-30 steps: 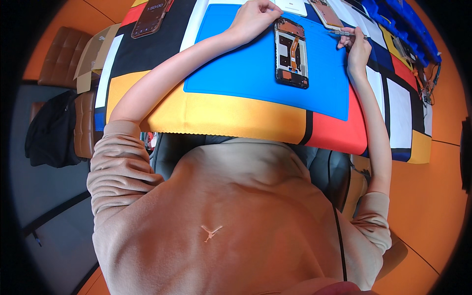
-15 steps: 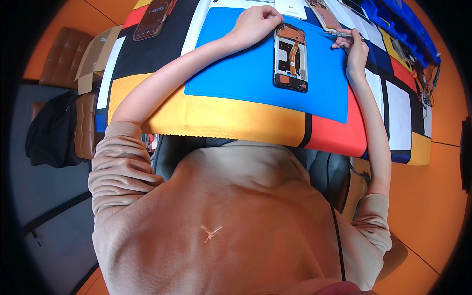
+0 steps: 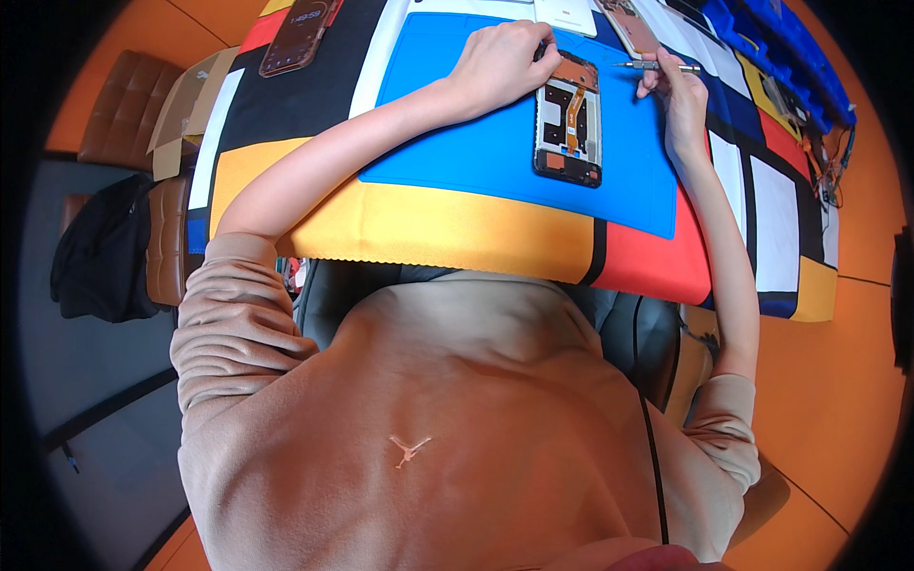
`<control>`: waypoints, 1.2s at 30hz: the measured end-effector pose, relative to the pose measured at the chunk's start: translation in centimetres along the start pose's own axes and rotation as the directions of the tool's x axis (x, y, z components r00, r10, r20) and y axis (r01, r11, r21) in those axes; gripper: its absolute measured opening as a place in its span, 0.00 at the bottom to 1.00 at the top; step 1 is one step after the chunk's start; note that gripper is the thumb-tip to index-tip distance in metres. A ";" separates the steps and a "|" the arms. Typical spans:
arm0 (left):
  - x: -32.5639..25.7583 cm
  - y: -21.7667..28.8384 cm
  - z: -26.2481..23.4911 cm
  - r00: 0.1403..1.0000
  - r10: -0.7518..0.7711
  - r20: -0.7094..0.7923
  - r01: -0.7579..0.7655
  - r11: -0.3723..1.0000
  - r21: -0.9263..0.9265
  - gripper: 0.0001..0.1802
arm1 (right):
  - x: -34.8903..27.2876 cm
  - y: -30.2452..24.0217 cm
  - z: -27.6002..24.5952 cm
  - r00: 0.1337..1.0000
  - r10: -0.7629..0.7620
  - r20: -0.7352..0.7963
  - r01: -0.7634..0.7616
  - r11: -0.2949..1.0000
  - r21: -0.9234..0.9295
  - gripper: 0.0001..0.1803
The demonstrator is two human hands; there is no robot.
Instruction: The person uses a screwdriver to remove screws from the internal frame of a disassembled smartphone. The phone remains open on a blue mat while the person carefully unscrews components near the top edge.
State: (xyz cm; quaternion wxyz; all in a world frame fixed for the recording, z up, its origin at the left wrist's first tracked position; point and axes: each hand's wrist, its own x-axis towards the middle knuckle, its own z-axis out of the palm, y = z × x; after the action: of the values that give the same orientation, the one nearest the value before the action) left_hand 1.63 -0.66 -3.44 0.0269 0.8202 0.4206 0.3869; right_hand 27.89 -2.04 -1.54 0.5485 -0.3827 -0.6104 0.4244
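Observation:
An opened smartphone [image 3: 570,133] lies on a blue mat [image 3: 457,147], its back off and inner frame, orange ribbon cable and copper-coloured upper part exposed. My left hand [image 3: 505,62] has its fingers curled round the phone's upper left corner, covering that corner. To the right of the phone, my right hand [image 3: 681,95] grips a slim silver screwdriver [image 3: 689,68] with bent fingers. The thin tip of the tool points left, above the mat and apart from the phone.
A phone with a lit screen [image 3: 297,36] lies at the far left. Beyond the mat are a white phone part [image 3: 564,16] and a copper-coloured phone back [image 3: 628,29]. Blue bins [image 3: 785,57] and loose cables [image 3: 831,176] line the right edge of the colour-block tablecloth [image 3: 428,221].
My left hand has come slightly right and lower over the phone's upper left corner. The phone has shifted a little nearer. The screwdriver in my right hand has moved slightly left.

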 end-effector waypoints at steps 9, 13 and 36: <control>-0.1 1.5 -1.4 0.968 0.216 -0.128 -0.208 0.976 0.070 0.10 | -0.4 0.5 0.4 0.999 0.036 0.035 -0.037 0.999 0.024 0.23; 0.3 1.4 -0.7 0.850 0.524 -0.051 -0.525 0.850 -0.032 0.14 | -0.5 0.3 0.5 0.996 0.077 0.039 -0.076 0.997 -0.017 0.23; 0.2 -0.1 0.8 0.869 0.468 0.163 -0.454 0.883 -0.117 0.13 | -0.5 0.4 0.7 0.995 0.083 0.062 -0.081 0.996 -0.035 0.22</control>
State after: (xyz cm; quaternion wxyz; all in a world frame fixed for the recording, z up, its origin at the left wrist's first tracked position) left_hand 2.19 -0.26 -3.88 0.0037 0.9277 0.1936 0.3191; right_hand 27.22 -2.42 -2.13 0.5046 -0.4026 -0.6183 0.4484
